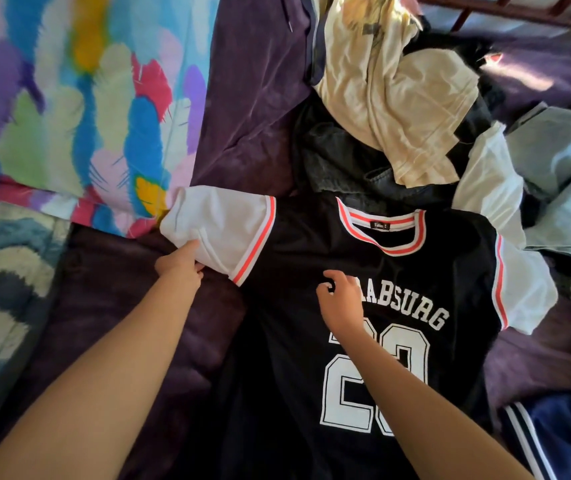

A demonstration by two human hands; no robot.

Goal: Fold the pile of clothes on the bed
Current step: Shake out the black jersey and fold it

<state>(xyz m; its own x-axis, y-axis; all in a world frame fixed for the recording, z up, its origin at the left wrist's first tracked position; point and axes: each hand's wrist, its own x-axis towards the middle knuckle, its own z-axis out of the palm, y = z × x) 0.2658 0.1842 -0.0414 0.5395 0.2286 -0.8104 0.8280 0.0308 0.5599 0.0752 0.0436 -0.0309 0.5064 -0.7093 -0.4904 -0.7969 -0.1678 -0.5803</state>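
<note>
A home bedroom: purple bedspread (249, 109), feather-print pillow (69, 98), heaped clothes (398, 109) (unfolded).

Purple bed (242, 109) filling the middle of the frame, velvety, creased. Spread flat at lower centre: a black jersey (311, 341), front up, white sleeves trimmed orange, white lettering and number (partly hidden by an arm). Heaped at upper centre and right, just above the jersey collar: the pile (398, 109), cream cloth on top, dark denim beneath, pale blue at far right. Along the left edge, a feather-print pillow (69, 109), bright colours. At lower left, a blue-and-white blanket (0, 289). At lower right corner, navy cloth (561, 438) with white stripes.
</note>
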